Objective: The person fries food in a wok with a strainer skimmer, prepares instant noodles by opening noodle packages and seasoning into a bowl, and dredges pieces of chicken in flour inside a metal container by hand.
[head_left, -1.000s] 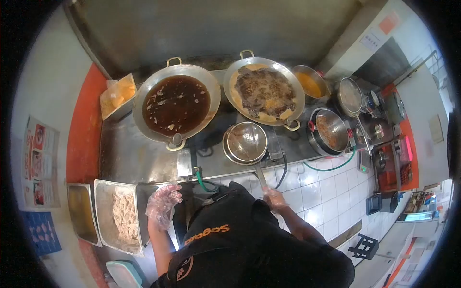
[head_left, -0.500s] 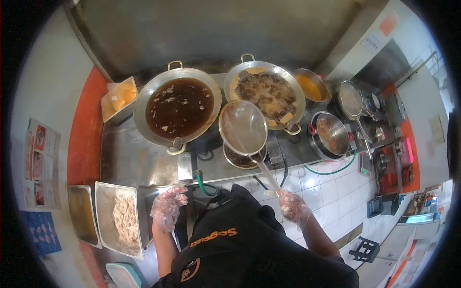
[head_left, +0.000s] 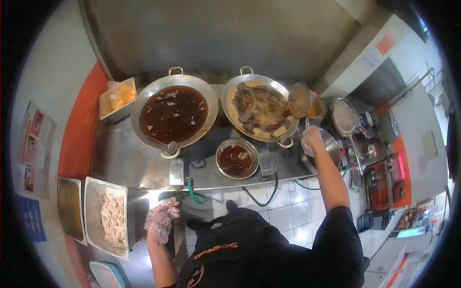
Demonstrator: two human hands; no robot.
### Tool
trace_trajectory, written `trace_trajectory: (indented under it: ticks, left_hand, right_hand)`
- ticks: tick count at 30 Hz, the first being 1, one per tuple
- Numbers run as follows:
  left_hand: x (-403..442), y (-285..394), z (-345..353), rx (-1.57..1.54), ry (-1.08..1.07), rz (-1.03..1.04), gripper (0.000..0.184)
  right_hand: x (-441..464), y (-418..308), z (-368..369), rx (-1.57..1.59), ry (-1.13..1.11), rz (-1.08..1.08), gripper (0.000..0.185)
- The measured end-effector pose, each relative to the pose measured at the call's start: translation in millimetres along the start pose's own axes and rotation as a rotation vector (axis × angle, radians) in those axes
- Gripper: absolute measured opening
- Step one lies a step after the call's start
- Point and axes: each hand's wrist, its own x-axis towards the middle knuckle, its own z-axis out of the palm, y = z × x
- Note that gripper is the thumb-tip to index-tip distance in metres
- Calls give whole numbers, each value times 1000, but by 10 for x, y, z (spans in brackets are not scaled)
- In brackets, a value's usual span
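Through the head camera I have the right hand (head_left: 312, 140), in a clear glove, with its fingers clenched around the handle of a mesh strainer (head_left: 299, 100). The strainer's round head is at the right edge of the right wok (head_left: 228, 114), where dark, foamy liquid bubbles, and it partly covers a pot of orange liquid (head_left: 314, 108); I can't tell its height. Below that hand sits a steel bowl (head_left: 330, 146). My left hand (head_left: 162, 217), also gloved, is loosely curled and released, between a tray of pale, coated pieces (head_left: 95, 222) and the counter's front edge. A small bowl of dark liquid (head_left: 254, 165) stands near both woks.
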Motion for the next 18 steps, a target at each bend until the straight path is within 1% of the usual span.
trace_trajectory:
  ticks: [1, 2, 3, 4, 5, 6, 7, 9, 10, 11, 12, 14, 15, 18]
  left_hand:
    - [-108, -18, 53, 1, 16, 42, 25]
    - [-211, -61, 116, 1, 33, 83, 25]
    - [-300, -127, 192, -28, 63, 120, 25]
    - [-353, -179, 266, -9, 104, 100, 25]
    - [-349, -321, 267, -64, 115, 129, 26]
    - [-309, -522, 220, -117, 126, 153, 27]
    - [-249, -745, 146, -198, 70, 176, 28]
    - [-339, -1015, 397, -281, 87, 208, 27]
    - [-371, -1109, 508, -320, 92, 228, 27]
    - [-299, -1233, 489, -345, 116, 149, 28]
    - [-357, -1277, 631, -301, 136, 158, 29]
    - [-449, -1352, 964, -213, 170, 175, 31]
    - [-459, -1366, 1051, -214, 182, 151, 32]
    - [-350, -1448, 1020, -219, 144, 90, 30]
  right_hand:
    - [166, 62, 138, 60, 15, -37, 18]
    - [331, 165, 263, 282, -37, 1, 18]
    - [359, 182, 190, 662, -113, 89, 18]
    - [272, 180, 48, 1170, -237, 263, 19]
    - [197, 215, -107, 1413, -331, 326, 20]
    - [124, 251, -268, 1543, -426, 359, 21]
    - [98, 319, -389, 1505, -494, 319, 21]
    - [80, 457, -509, 1427, -625, 236, 22]
    - [135, 528, -417, 1492, -694, 241, 24]
    - [210, 590, -283, 1556, -762, 246, 26]
    - [292, 641, -144, 1620, -830, 251, 28]
    - [501, 672, 220, 1831, -989, 235, 23]
    - [526, 669, 285, 1940, -1075, 229, 21]
    - [516, 654, 446, 2128, -1050, 135, 17]
